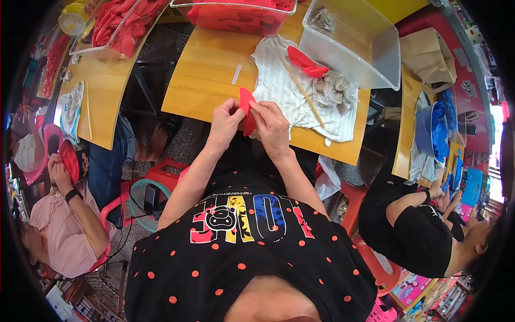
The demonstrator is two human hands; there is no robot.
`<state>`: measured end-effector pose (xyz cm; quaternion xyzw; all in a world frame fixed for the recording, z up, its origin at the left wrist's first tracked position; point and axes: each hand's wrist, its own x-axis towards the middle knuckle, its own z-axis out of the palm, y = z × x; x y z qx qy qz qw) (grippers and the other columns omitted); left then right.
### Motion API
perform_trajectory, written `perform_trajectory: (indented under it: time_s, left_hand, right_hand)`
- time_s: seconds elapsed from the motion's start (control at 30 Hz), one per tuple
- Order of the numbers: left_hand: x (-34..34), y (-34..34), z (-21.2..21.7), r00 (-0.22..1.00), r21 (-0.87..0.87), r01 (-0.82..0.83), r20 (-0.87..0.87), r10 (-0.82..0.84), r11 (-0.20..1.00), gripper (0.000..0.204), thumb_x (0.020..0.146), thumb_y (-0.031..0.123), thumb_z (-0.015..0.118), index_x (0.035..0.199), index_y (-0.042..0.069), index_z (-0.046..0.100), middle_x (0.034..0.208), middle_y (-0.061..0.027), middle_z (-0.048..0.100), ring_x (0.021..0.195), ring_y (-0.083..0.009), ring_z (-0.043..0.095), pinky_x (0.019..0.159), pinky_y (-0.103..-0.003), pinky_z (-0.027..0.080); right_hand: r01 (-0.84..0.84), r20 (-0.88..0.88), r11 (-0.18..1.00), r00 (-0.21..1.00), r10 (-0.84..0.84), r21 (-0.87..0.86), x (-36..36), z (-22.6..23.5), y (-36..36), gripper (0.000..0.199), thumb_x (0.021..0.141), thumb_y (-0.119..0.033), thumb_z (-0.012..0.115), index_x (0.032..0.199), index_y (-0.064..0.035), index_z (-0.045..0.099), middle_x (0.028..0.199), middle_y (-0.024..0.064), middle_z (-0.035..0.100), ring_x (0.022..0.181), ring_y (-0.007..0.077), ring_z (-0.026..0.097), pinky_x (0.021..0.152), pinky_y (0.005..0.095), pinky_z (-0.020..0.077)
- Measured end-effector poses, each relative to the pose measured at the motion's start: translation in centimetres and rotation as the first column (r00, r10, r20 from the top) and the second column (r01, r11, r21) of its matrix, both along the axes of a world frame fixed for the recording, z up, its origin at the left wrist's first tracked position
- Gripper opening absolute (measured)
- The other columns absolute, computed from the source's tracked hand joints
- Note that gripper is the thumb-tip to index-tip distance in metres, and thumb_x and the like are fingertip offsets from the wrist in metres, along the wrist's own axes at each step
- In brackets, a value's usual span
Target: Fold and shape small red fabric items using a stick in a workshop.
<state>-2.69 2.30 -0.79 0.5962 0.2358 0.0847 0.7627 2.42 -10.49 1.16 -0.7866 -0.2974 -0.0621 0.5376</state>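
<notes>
A small red fabric piece (247, 102) is held up between my two hands, just over the near edge of the wooden table. My left hand (227, 122) pinches its left side, and my right hand (271, 126) grips the opposite side with thumb and fingers. What exactly the piece is, I cannot make out. Beyond my right hand a striped white cloth (273, 70) lies spread on the table. On it rest a thin wooden stick (301, 91), another red fabric piece (307, 63) and a crumpled greyish plastic bag (333, 95).
A clear bin full of red pieces (241, 19) stands at the table's far side. To its right is a tilted clear plastic bin (357, 48). A white strip (236, 74) lies on the wooden table (198, 70). People sit at tables left and right, one handling red fabric (70, 160).
</notes>
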Motion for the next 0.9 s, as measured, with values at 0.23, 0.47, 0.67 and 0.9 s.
perform_trajectory:
  time_s: [0.23, 0.47, 0.67, 0.9]
  left_hand:
    - [-0.1, 0.1, 0.7, 0.997, -0.367, 0.083, 0.029, -0.077, 0.927, 0.015, 0.092, 0.011, 0.054, 0.103, 0.001, 0.058, 0.092, -0.0025, 0.061, 0.077, -0.0081, 0.058, 0.066, -0.023, 0.049]
    - [-0.6, 1.0, 0.9, 0.983, -0.484, 0.162, -0.001, -0.185, 0.860, 0.018, 0.091, 0.005, 0.050, 0.108, 0.000, 0.057, 0.098, -0.0040, 0.060, 0.082, -0.0096, 0.059, 0.072, -0.023, 0.050]
    - [0.1, 0.0, -0.5, 0.978, 0.044, 0.093, 0.181, -0.099, 0.995, 0.028, 0.085, -0.003, 0.054, 0.113, -0.001, 0.056, 0.100, -0.0029, 0.062, 0.087, -0.0086, 0.059, 0.077, -0.022, 0.048]
    - [-0.5, 0.7, -1.7, 0.974, -0.042, 0.059, 0.221, -0.048, 0.997, 0.024, 0.083, -0.002, 0.058, 0.107, -0.002, 0.062, 0.096, -0.0036, 0.065, 0.085, -0.0098, 0.060, 0.077, -0.023, 0.049]
  right_hand:
    - [-0.148, -0.030, 0.987, 0.988, 0.150, 0.058, 0.7, -0.5, -0.7, 0.019, 0.078, -0.001, 0.066, 0.097, -0.0041, 0.068, 0.091, 0.0098, 0.063, 0.083, 0.0228, 0.063, 0.072, 0.0293, 0.0513]
    - [-0.164, 0.210, 0.985, 0.966, 0.150, 0.053, 1.0, -1.5, -0.5, 0.013, 0.076, -0.002, 0.067, 0.089, -0.0050, 0.067, 0.089, 0.0099, 0.063, 0.079, 0.0254, 0.062, 0.068, 0.0320, 0.0512]
    - [-0.116, 0.136, 0.992, 0.985, 0.109, 0.041, 0.4, -1.4, -0.3, 0.013, 0.075, -0.002, 0.068, 0.087, -0.0050, 0.067, 0.085, 0.0093, 0.063, 0.079, 0.0258, 0.061, 0.068, 0.0325, 0.0497]
    - [-0.082, -0.248, 0.985, 0.961, 0.119, 0.153, -1.2, -0.1, 0.4, 0.011, 0.079, -0.001, 0.067, 0.090, -0.0007, 0.066, 0.085, 0.0086, 0.062, 0.071, 0.0154, 0.059, 0.063, 0.0261, 0.0482]
